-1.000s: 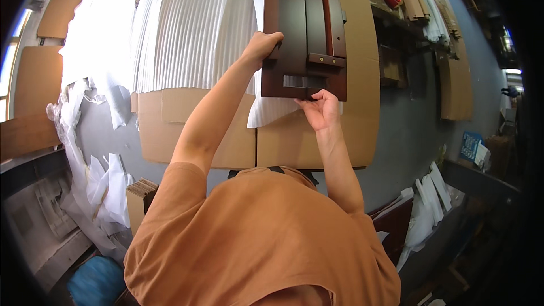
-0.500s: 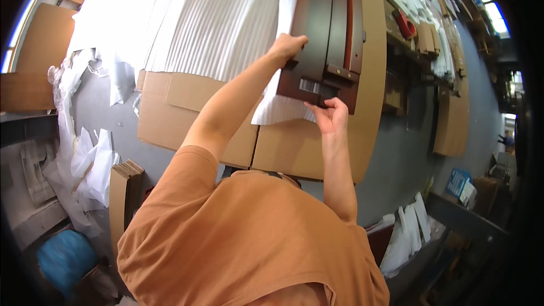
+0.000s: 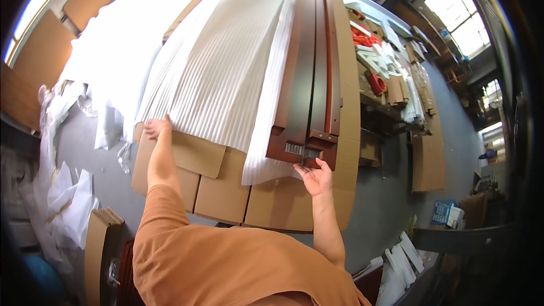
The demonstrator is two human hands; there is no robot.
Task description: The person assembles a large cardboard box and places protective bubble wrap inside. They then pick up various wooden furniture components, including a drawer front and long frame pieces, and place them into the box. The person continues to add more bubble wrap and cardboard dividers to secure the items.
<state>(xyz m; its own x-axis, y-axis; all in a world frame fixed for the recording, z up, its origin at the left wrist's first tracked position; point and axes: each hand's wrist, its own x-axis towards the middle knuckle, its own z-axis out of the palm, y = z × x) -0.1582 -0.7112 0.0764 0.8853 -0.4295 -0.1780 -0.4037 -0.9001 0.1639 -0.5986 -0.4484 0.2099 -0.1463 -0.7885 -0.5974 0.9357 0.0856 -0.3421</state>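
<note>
Long dark brown wooden rails (image 3: 309, 90) lie stacked lengthwise on a thin white foam strip (image 3: 266, 136), over flattened cardboard (image 3: 272, 198). My right hand (image 3: 314, 177) is at their near end, palm up, fingers spread and touching the underside of the end block. A wide ribbed white foam sheet (image 3: 215, 73) covers the cardboard to the left. My left hand (image 3: 156, 127) reaches far left, its fingers closed on the near left corner of that sheet, by a cardboard flap (image 3: 190, 156).
Crumpled white wrapping (image 3: 68, 204) and folded cardboard (image 3: 96, 249) lie on the grey floor at left. At right, a shelf (image 3: 385, 73) holds red and white parts, with cardboard panels (image 3: 428, 158) leaning beside it. Windows are at the top right.
My left hand has let go of the rails' near end and swung left to the ribbed foam sheet's corner. My right hand has opened under the rails' end.
</note>
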